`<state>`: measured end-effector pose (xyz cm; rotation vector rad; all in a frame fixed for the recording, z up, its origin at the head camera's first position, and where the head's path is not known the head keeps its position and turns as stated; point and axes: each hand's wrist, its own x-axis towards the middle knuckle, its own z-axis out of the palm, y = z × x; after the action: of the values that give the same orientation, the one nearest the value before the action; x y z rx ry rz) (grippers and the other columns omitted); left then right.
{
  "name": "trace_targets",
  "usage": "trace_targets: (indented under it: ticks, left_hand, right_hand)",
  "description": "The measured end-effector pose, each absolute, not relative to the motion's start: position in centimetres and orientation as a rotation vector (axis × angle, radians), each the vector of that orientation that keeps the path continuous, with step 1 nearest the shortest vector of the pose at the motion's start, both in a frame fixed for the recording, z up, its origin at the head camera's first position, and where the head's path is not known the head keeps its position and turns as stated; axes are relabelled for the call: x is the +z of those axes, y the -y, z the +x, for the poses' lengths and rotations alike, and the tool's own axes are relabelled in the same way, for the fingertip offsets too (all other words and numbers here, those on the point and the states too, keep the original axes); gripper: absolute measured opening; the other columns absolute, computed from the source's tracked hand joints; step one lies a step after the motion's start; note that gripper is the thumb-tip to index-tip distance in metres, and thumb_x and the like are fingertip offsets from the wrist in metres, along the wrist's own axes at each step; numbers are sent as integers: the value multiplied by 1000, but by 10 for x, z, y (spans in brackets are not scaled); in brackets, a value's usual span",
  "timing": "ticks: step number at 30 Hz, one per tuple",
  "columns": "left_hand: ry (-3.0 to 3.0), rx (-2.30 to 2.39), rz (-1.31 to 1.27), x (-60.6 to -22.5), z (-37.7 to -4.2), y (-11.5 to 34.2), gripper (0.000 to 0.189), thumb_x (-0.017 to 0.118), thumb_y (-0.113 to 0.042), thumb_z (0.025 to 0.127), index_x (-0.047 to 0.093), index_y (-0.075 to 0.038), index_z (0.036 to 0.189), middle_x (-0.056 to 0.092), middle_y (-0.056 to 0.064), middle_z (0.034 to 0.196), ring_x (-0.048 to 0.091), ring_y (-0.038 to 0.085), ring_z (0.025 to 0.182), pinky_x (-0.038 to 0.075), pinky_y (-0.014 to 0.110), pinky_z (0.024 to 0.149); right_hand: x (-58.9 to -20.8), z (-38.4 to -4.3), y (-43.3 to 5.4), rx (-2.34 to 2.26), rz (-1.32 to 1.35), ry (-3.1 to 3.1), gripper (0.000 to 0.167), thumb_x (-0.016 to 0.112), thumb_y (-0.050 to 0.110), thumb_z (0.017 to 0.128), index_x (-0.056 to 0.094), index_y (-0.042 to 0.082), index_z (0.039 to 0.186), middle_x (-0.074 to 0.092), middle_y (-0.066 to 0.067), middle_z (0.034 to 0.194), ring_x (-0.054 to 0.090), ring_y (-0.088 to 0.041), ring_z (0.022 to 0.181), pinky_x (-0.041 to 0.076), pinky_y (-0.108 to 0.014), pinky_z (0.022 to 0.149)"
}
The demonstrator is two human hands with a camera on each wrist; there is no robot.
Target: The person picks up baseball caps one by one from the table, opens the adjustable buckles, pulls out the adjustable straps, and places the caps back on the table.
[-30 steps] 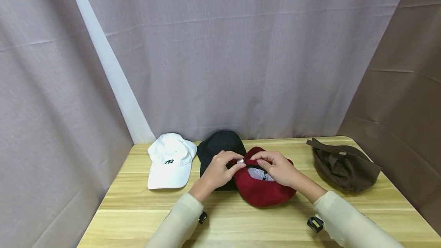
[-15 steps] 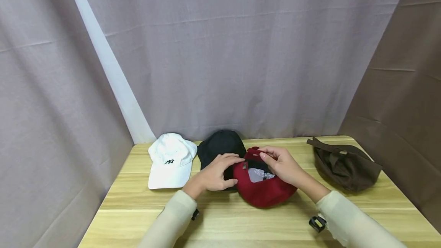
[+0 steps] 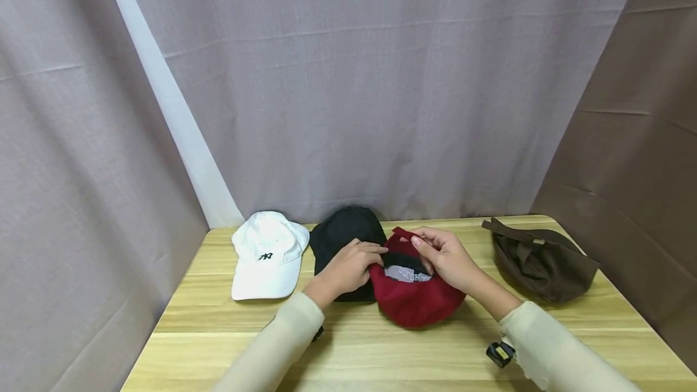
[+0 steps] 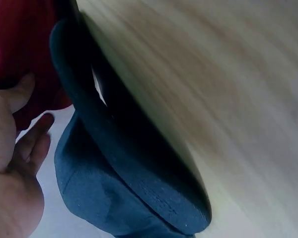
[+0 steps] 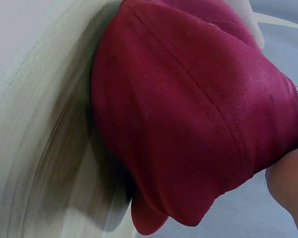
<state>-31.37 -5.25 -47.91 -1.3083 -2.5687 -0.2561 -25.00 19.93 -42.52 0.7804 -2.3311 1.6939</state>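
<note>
A red baseball cap (image 3: 419, 306) lies crown down with its opening up, showing a black inner band and a grey lettered label (image 3: 407, 274). My left hand (image 3: 351, 266) grips the cap's left rim, its thumb against the red cloth in the left wrist view. At the rim's right side my right hand (image 3: 448, 260) pinches the cap near its back strap (image 3: 404, 233), whose end sticks up loose. Seams of the red crown fill the right wrist view, with part of the right hand (image 5: 290, 186) at its edge.
Just behind my left hand is a black cap (image 3: 348, 227), whose curved brim looms large in the left wrist view. Farther left lies a white cap (image 3: 269, 277) with a dark logo. A brown hat (image 3: 547, 268) sits at the right of the wooden table (image 3: 218, 349). Grey curtains hang behind.
Both hands were at the cap's strap and buckle; then the left hand came off with its fingers spread. Now it grips the left rim, while the strap end stands higher by the right hand.
</note>
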Motion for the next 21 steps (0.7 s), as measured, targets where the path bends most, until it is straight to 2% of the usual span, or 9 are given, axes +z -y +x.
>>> trace_targets:
  ticks: [3, 6, 8, 11, 13, 16, 18, 21]
  left_hand:
    - [2558, -406, -1282, -479, -312, 51, 28, 65, 0, 97, 82, -17, 112, 73, 0, 142, 70, 14, 130, 55, 29, 109]
    - [2538, -635, -1249, -478, -309, 51, 31, 62, 4, 97, 79, -13, 115, 74, 3, 139, 71, 16, 128, 57, 30, 108]
    - [2496, -789, -1221, -477, -307, 50, 32, 62, 7, 97, 78, -12, 117, 75, 4, 137, 72, 17, 127, 58, 31, 107]
    - [2394, -950, -1156, -472, -302, 47, 34, 61, 8, 96, 77, -8, 121, 78, 6, 131, 74, 17, 119, 61, 29, 98]
    - [2329, -1028, -1099, -467, -300, 44, 31, 61, 8, 96, 78, -8, 117, 80, 5, 123, 75, 14, 106, 60, 25, 88]
    - [2268, -1174, -990, -460, -297, 39, 26, 61, 6, 96, 77, -10, 109, 81, 4, 108, 69, 8, 82, 55, 19, 71]
    - [2254, -1286, -908, -456, -296, 35, 21, 62, 4, 98, 76, -11, 102, 80, 5, 96, 63, 6, 72, 52, 17, 64]
    - [2229, -1452, -795, -451, -296, 29, 12, 64, -3, 103, 72, -9, 97, 76, 10, 86, 65, 10, 64, 54, 19, 60]
  right_hand:
    - [-424, -250, -199, 1691, 738, 2325, 20, 55, 6, 110, 71, -6, 113, 54, -11, 58, 52, -11, 52, 46, -28, 50]
    - [-422, -249, -200, 1687, 689, 2310, 21, 57, 6, 109, 71, -7, 117, 67, -1, 71, 62, -6, 64, 54, -23, 60]
    - [-420, -249, -203, 1684, 658, 2305, 23, 58, 9, 109, 70, -8, 120, 72, 2, 80, 69, -5, 75, 59, -20, 72]
    - [-411, -248, -206, 1656, 638, 2288, 26, 55, 12, 111, 71, -6, 120, 76, 0, 87, 72, -3, 88, 58, -16, 86]
    - [-404, -247, -210, 1614, 639, 2265, 28, 52, 13, 112, 73, -5, 117, 78, 0, 93, 72, -1, 97, 53, -13, 94]
    - [-392, -245, -216, 1543, 616, 2205, 35, 47, 15, 115, 75, -6, 114, 80, 5, 101, 69, 4, 106, 47, -11, 100]
    - [-387, -244, -221, 1540, 566, 2146, 44, 40, 20, 117, 74, -8, 114, 79, 11, 104, 67, 4, 110, 44, -12, 102]
    - [-383, -245, -228, 1567, 440, 2024, 60, 29, 29, 119, 73, -12, 115, 78, 18, 103, 65, 1, 113, 42, -16, 103]
